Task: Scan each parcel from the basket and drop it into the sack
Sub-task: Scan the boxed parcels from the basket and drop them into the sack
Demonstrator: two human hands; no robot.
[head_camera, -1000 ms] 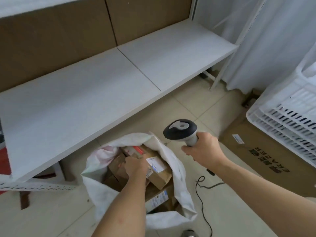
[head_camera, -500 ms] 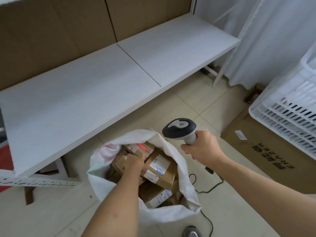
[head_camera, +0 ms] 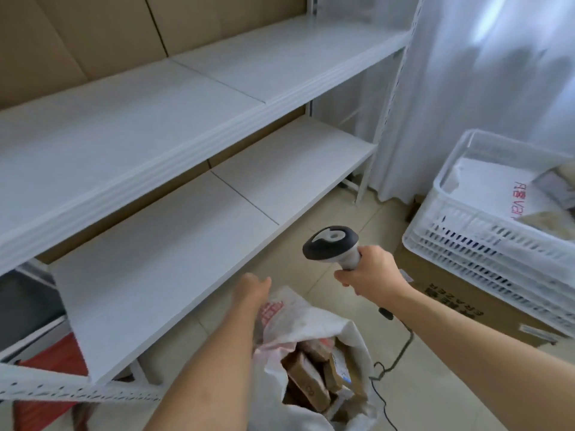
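The white sack (head_camera: 298, 325) stands open on the floor at the bottom centre, with several brown cardboard parcels (head_camera: 311, 381) inside it. My left hand (head_camera: 252, 289) is above the sack's far rim, empty, fingers relaxed and blurred by motion. To its right, my right hand (head_camera: 367, 273) grips the handle of a black and grey barcode scanner (head_camera: 331, 244); the scanner's cable trails down to the floor. The white plastic basket (head_camera: 460, 231) sits at the right on a cardboard box, with more parcels (head_camera: 557, 185) and a white bag inside.
White metal shelving (head_camera: 174, 141) with two bare shelves runs along the left and back. A large brown carton (head_camera: 473, 309) lies under the basket. White curtains (head_camera: 485, 73) hang at the back right. A red object (head_camera: 53, 362) lies under the lower shelf.
My left hand let go of the parcel in the sack and rose out above its rim. The view tilted up, bringing the upper shelf and the basket into sight.
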